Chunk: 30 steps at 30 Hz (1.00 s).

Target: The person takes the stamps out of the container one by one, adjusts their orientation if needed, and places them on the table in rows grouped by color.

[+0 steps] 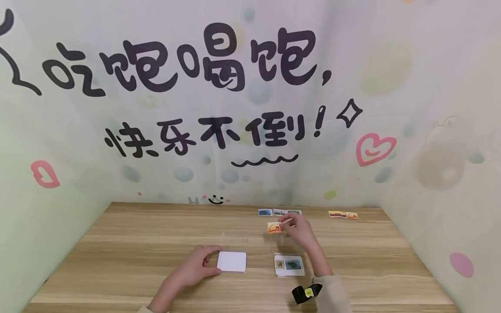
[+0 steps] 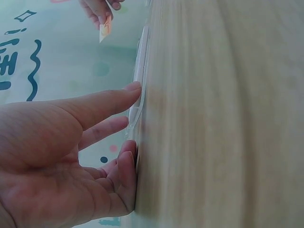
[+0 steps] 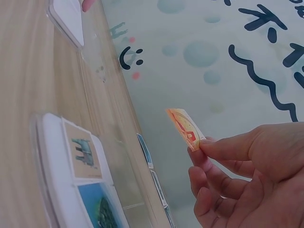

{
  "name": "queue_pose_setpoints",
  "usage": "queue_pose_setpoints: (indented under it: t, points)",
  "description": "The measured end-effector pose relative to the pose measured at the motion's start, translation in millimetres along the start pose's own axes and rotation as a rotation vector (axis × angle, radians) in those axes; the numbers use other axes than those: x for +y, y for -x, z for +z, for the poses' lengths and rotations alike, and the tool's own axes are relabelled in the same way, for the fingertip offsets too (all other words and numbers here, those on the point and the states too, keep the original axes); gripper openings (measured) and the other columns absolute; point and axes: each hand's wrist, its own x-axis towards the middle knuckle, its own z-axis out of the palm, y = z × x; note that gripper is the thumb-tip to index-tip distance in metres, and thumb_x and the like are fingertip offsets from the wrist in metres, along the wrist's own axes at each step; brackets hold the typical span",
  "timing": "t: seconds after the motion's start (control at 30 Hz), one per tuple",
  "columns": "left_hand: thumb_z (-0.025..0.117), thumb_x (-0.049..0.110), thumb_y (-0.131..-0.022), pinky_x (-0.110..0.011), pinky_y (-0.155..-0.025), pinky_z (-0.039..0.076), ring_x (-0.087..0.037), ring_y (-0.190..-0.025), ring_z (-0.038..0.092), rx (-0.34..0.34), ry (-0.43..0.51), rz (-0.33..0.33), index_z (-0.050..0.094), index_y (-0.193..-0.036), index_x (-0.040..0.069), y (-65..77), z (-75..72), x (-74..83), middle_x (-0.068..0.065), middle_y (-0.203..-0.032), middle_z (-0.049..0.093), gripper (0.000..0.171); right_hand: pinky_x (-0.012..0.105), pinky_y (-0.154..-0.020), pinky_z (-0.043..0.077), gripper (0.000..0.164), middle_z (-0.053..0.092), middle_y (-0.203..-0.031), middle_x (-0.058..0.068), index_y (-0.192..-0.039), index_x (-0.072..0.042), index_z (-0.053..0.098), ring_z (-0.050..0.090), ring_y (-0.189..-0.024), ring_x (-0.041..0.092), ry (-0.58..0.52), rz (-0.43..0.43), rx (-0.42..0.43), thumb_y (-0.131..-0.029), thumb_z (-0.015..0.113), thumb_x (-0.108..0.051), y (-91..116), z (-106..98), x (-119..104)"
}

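Observation:
My right hand (image 1: 299, 230) pinches an orange stamp (image 3: 184, 129) between thumb and fingers, raised over the table behind the right case. Below it lies an open clear plastic case (image 1: 289, 273) with a white insert. Two stamps sit side by side on that insert: a beige one with an animal figure (image 3: 84, 149) and a blue-green one (image 1: 292, 264). To the left is another open clear case (image 1: 232, 261) with a plain white insert. My left hand (image 1: 197, 264) holds this case at its left edge, thumb at the near corner and a finger at the far one.
A row of three stamps, including a blue one (image 1: 265, 212), lies near the table's back edge, partly behind my right hand. Two more orange-toned stamps (image 1: 337, 214) lie at the back right. A printed curtain (image 1: 176, 182) rises behind the wooden table (image 1: 117, 261).

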Motion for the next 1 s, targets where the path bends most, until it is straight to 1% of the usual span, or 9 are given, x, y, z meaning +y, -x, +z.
queue_pose_setpoints:
  t: [0.2,0.33,0.4,0.6,0.73,0.83,1.0]
  points:
    - [0.089,0.012,-0.084,-0.024,-0.065,0.035,-0.013,-0.076,0.040,-0.003,-0.004,-0.003,0.066,-0.135,-0.002,0.7,0.6,-0.7,-0.004,-0.085,0.047,0.057,0.047,-0.070,0.061,0.005,0.073,-0.090,0.013,-0.101,0.005,0.071,0.068,-0.083,0.032,0.010,0.015,0.009,-0.097,0.068,0.004,-2,-5,5]
    - [0.088,0.011,-0.085,-0.024,-0.065,0.035,-0.014,-0.076,0.041,-0.007,0.003,-0.019,0.066,-0.135,0.000,0.3,1.0,-0.3,-0.004,-0.085,0.047,0.056,0.041,-0.066,0.059,0.006,0.073,-0.090,0.015,-0.102,0.006,0.071,0.067,-0.076,0.029,0.019,0.017,0.017,-0.097,0.069,0.003,-3,-9,6]
    - [0.088,0.011,-0.085,-0.024,-0.065,0.035,-0.015,-0.077,0.041,-0.005,0.007,-0.021,0.066,-0.134,0.001,0.1,1.0,0.0,-0.004,-0.085,0.047,0.055,0.039,-0.065,0.058,0.007,0.073,-0.090,0.016,-0.103,0.006,0.071,0.067,-0.075,0.029,0.019,0.020,0.019,-0.097,0.068,0.003,-3,-11,6]
    - [0.089,0.012,-0.084,-0.024,-0.065,0.035,-0.015,-0.077,0.041,0.005,0.006,-0.015,0.068,-0.132,0.003,-0.1,1.4,0.0,-0.004,-0.085,0.047,0.052,0.041,-0.066,0.059,0.009,0.073,-0.090,0.017,-0.104,0.007,0.070,0.068,-0.077,0.032,0.011,0.034,0.029,-0.097,0.067,0.004,-6,-16,10]
    - [0.088,0.013,-0.085,-0.024,-0.066,0.035,-0.015,-0.077,0.041,0.003,-0.006,-0.012,0.068,-0.132,0.004,-0.5,2.0,-1.4,-0.004,-0.085,0.047,0.052,0.037,-0.063,0.056,0.007,0.073,-0.088,0.018,-0.103,0.007,0.071,0.066,-0.069,0.027,-0.002,0.037,0.041,-0.096,0.068,0.005,-6,-19,11]
    - [0.088,0.012,-0.085,-0.024,-0.065,0.034,-0.015,-0.077,0.041,0.004,-0.004,-0.017,0.068,-0.132,0.004,-0.3,1.8,-1.8,-0.004,-0.086,0.047,0.052,0.036,-0.062,0.055,0.008,0.073,-0.087,0.018,-0.102,0.008,0.070,0.063,-0.065,0.023,-0.012,0.037,0.040,-0.096,0.069,0.004,-6,-20,12]
    - [0.088,0.012,-0.085,-0.024,-0.065,0.034,-0.015,-0.077,0.040,0.005,0.003,-0.035,0.068,-0.133,0.003,0.5,1.4,-0.3,-0.005,-0.086,0.047,0.053,0.036,-0.062,0.055,0.009,0.073,-0.088,0.019,-0.103,0.009,0.070,0.062,-0.063,0.020,-0.011,0.033,0.046,-0.096,0.069,0.004,-7,-21,15]
